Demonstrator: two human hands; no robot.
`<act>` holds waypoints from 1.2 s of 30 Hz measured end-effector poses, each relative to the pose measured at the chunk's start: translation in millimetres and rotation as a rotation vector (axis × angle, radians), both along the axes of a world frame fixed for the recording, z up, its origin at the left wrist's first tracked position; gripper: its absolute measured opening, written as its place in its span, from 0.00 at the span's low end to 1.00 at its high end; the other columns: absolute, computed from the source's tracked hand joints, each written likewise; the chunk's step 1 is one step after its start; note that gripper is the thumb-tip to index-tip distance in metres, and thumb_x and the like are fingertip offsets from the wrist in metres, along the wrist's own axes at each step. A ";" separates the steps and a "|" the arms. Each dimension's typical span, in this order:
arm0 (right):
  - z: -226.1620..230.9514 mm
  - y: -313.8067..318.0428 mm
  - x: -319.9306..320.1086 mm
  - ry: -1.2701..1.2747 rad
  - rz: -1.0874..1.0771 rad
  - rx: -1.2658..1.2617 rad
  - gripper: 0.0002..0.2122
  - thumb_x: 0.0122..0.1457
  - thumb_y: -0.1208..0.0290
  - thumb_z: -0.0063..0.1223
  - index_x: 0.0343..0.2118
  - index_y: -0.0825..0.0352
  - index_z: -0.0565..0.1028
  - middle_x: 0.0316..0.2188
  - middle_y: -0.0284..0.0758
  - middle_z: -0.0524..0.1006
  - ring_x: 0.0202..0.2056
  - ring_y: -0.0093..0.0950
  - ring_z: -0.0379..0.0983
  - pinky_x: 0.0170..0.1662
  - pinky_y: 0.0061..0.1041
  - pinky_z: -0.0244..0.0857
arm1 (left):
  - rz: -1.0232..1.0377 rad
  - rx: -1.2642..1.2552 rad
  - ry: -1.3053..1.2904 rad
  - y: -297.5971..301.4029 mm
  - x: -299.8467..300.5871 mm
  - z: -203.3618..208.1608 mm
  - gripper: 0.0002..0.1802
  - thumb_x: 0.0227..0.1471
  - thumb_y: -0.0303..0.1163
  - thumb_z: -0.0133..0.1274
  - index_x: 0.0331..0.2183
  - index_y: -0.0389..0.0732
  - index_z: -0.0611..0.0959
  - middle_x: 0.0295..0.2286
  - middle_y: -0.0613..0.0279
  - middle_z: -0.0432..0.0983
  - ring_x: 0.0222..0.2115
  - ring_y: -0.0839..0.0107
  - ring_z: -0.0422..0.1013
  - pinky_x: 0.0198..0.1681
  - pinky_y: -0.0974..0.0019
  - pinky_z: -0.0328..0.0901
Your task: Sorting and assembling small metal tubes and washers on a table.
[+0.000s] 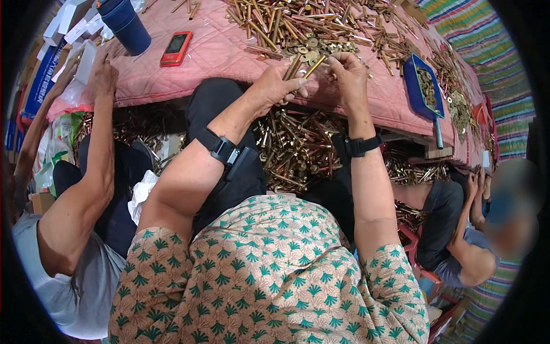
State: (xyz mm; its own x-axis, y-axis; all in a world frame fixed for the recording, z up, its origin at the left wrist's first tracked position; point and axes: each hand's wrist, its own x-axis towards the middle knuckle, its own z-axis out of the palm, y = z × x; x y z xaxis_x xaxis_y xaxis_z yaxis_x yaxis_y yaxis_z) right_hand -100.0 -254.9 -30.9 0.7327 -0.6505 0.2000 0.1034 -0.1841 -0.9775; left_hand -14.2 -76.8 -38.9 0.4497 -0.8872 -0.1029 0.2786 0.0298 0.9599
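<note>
My left hand (pixel 274 89) is closed around a few long, brass-coloured bolts (pixel 293 67) above the near edge of the pink cloth. One bolt (pixel 315 67) slants up from its fingertips towards my right hand. My right hand (pixel 350 73) is pinched just beside that bolt's upper end. Whatever lies between its fingertips is too small to make out. Right behind both hands, flat round washers (pixel 312 50) lie in a loose heap. Past them spreads a big pile of similar bolts (pixel 292 23).
A red phone (pixel 176 49) and a dark blue cup (pixel 127 27) are at the left. To the right lies a blue scoop (pixel 418 102) holding washers. More bolts (pixel 298 143) fill the space below the table edge. Co-workers sit on both sides, one hand (pixel 104 77) resting on the cloth.
</note>
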 end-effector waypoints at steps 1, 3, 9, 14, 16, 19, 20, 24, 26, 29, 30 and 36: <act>0.3 3.3 -2.1 -0.036 0.031 0.043 0.02 0.55 0.77 0.55 0.31 0.68 0.75 0.23 0.30 0.76 0.23 0.16 0.71 0.25 0.16 0.65 | -0.009 0.019 -0.014 -0.8 -1.6 1.1 0.12 0.55 0.34 0.53 0.40 0.39 0.75 0.24 0.66 0.75 0.15 0.87 0.60 0.14 0.83 0.52; 0.3 9.4 -6.0 -0.073 0.004 0.024 0.02 0.55 0.77 0.55 0.31 0.68 0.75 0.24 0.29 0.76 0.23 0.16 0.71 0.26 0.16 0.65 | -0.006 0.024 0.001 -2.9 -1.7 -2.9 0.12 0.55 0.33 0.53 0.40 0.39 0.76 0.24 0.66 0.75 0.15 0.87 0.60 0.15 0.82 0.53; -5.2 21.7 -7.7 -0.196 -0.122 -0.163 0.02 0.55 0.78 0.54 0.30 0.69 0.74 0.23 0.29 0.75 0.24 0.17 0.70 0.29 0.17 0.65 | -0.054 0.067 0.092 -3.8 -4.5 -8.4 0.10 0.57 0.34 0.50 0.37 0.39 0.78 0.24 0.68 0.75 0.16 0.87 0.61 0.15 0.83 0.53; -4.1 24.2 -8.7 -0.086 -0.195 -0.262 0.02 0.53 0.79 0.54 0.30 0.70 0.74 0.25 0.34 0.75 0.28 0.23 0.72 0.33 0.22 0.66 | -0.002 0.078 0.063 -5.4 -7.8 -3.9 0.08 0.56 0.35 0.51 0.36 0.41 0.78 0.23 0.70 0.75 0.15 0.87 0.60 0.15 0.83 0.52; -4.0 24.1 -10.1 -0.063 -0.204 -0.179 0.02 0.53 0.79 0.54 0.30 0.70 0.74 0.26 0.35 0.75 0.29 0.25 0.72 0.34 0.24 0.65 | 0.010 0.087 0.002 -6.9 -8.5 -2.2 0.08 0.56 0.35 0.51 0.35 0.42 0.78 0.23 0.70 0.75 0.15 0.87 0.59 0.15 0.83 0.52; -8.3 22.5 -12.9 -0.147 -0.204 -0.554 0.03 0.52 0.79 0.54 0.31 0.68 0.74 0.26 0.37 0.75 0.29 0.31 0.72 0.34 0.27 0.65 | 0.005 0.127 -0.045 -8.0 -7.8 -1.3 0.13 0.56 0.36 0.52 0.41 0.39 0.77 0.23 0.69 0.74 0.15 0.87 0.60 0.15 0.83 0.51; -9.8 23.0 -14.3 -0.128 -0.192 -0.676 0.04 0.52 0.79 0.55 0.31 0.68 0.74 0.26 0.37 0.75 0.29 0.34 0.72 0.33 0.28 0.65 | 0.001 0.108 -0.018 -7.8 -6.9 -2.0 0.13 0.56 0.35 0.52 0.41 0.39 0.77 0.23 0.69 0.74 0.16 0.87 0.60 0.15 0.83 0.51; -7.1 35.7 -23.3 -0.063 -0.042 -0.755 0.04 0.53 0.77 0.55 0.32 0.67 0.73 0.27 0.38 0.74 0.29 0.37 0.71 0.32 0.31 0.64 | 0.018 0.007 0.086 -5.3 -3.6 -11.2 0.12 0.56 0.35 0.51 0.41 0.39 0.76 0.25 0.67 0.74 0.17 0.86 0.61 0.16 0.82 0.53; -3.1 31.1 -21.7 -0.043 0.017 -0.740 0.04 0.53 0.76 0.55 0.32 0.67 0.73 0.27 0.39 0.74 0.29 0.38 0.71 0.32 0.31 0.64 | 0.016 -0.002 0.086 -5.9 -4.4 -6.9 0.12 0.57 0.34 0.51 0.41 0.39 0.76 0.26 0.66 0.74 0.17 0.86 0.61 0.16 0.83 0.53; 5.2 4.4 -21.5 0.050 -0.114 -0.660 0.06 0.55 0.76 0.53 0.35 0.68 0.74 0.28 0.40 0.75 0.31 0.38 0.73 0.35 0.28 0.67 | 0.037 -0.033 0.107 -6.8 -2.4 -6.3 0.13 0.56 0.33 0.51 0.42 0.38 0.75 0.27 0.64 0.74 0.18 0.85 0.61 0.16 0.83 0.54; 11.0 -9.9 -15.8 0.039 -0.161 -0.723 0.07 0.55 0.77 0.51 0.37 0.69 0.74 0.31 0.42 0.76 0.33 0.40 0.74 0.37 0.30 0.68 | 0.038 -0.034 0.121 -6.2 -1.9 -6.5 0.13 0.56 0.33 0.51 0.42 0.37 0.75 0.27 0.64 0.74 0.18 0.85 0.61 0.16 0.83 0.54; 5.4 -70.8 26.0 0.030 -0.198 -1.085 0.11 0.54 0.82 0.47 0.40 0.67 0.75 0.34 0.43 0.77 0.38 0.40 0.74 0.43 0.33 0.67 | 0.057 -0.053 0.179 -9.2 -2.7 -10.4 0.12 0.56 0.32 0.52 0.40 0.36 0.74 0.26 0.64 0.75 0.17 0.85 0.62 0.16 0.83 0.55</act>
State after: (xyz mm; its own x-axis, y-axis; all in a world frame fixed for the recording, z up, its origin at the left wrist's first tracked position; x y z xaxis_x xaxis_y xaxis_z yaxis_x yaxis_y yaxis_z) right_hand -74.0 -325.7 -25.5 0.6490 -0.2465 0.7198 -0.0441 -0.9567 -0.2878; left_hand -16.9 -86.1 -49.3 0.4778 -0.8672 -0.1402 0.4416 0.0991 0.8917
